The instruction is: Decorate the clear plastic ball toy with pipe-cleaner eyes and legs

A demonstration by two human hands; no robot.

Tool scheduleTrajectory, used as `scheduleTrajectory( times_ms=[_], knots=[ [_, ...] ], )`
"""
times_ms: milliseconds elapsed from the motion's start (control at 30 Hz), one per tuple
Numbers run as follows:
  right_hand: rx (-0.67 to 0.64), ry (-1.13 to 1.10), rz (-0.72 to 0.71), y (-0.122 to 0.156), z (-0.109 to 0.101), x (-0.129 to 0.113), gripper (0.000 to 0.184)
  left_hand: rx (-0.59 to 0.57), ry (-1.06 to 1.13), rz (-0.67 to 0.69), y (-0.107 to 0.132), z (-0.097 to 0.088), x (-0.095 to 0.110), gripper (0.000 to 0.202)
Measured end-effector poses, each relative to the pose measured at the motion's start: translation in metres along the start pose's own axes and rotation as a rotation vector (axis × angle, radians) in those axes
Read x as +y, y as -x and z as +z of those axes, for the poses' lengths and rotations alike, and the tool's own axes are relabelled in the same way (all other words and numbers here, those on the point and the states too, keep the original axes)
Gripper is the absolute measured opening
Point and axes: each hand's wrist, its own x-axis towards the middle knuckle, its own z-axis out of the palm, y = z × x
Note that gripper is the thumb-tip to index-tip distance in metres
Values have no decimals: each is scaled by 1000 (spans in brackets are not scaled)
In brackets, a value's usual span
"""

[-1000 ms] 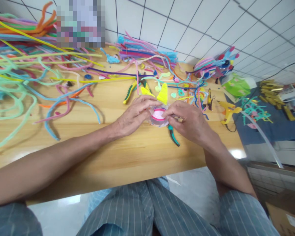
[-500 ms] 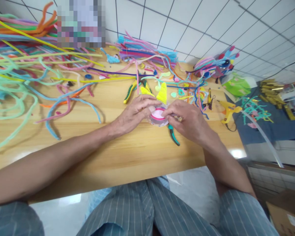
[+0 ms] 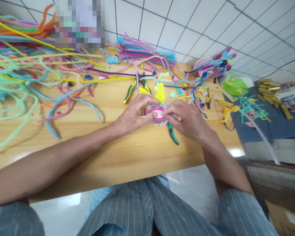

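Observation:
A round clear thing with a pink ring and a whitish middle (image 3: 158, 120) is between my two hands, over the wooden table; its exact kind is unclear. My left hand (image 3: 135, 113) is curled round its left side, thumb at the pink ring and fingers over the far edge. The fingers of my right hand (image 3: 183, 118) are pinched at its right rim and hide that part. Just beyond the fingers stand yellow fuzzy pointed pieces (image 3: 160, 93). Green-handled pliers (image 3: 172, 133) lie partly under my right hand.
Yellow-and-green pliers (image 3: 129, 92) lie beyond my left hand. Pale green pipe cleaners (image 3: 14, 95) and blue ones (image 3: 49, 123) spread over the left side. Bundled pipe cleaners (image 3: 147, 55) lie along the wall. A yellow glue gun (image 3: 226, 110) rests at the table's right edge.
My left thumb and fingers have parted, with the fingers lifted a little and the thumb nearer the pink ring. The round thing has tilted slightly; my right hand keeps its pinch.

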Motion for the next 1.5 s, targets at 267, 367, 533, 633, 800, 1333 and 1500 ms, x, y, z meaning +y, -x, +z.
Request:
scheduleTrajectory(
  times_ms=[267, 367, 533, 633, 800, 1333, 1500],
  knots=[
    [7, -16, 27, -2, -1, 0, 14, -18, -47, -42, -2, -1, 8, 26],
    [5, -37, 41, -2, -3, 0, 12, -10, -75, -18, -2, 1, 12, 25],
    [20, -21, 28, 1, -1, 1, 11, 15, -111, -35, -4, 7, 13, 24],
    [34, 10, 12, 5, 2, 0, 13, 5, -122, -59, -4, 9, 12, 27],
    [55, 89, 22, 15, 6, -10, 15, -11, -105, -53, -1, 6, 9, 31],
    [123, 42, 132, 21, 12, -10, 29, 2, -195, 26, -1, 6, 15, 25],
    [111, 54, 138, 19, 12, -10, 28, 33, -250, -13, -3, 11, 16, 29]
  ],
)
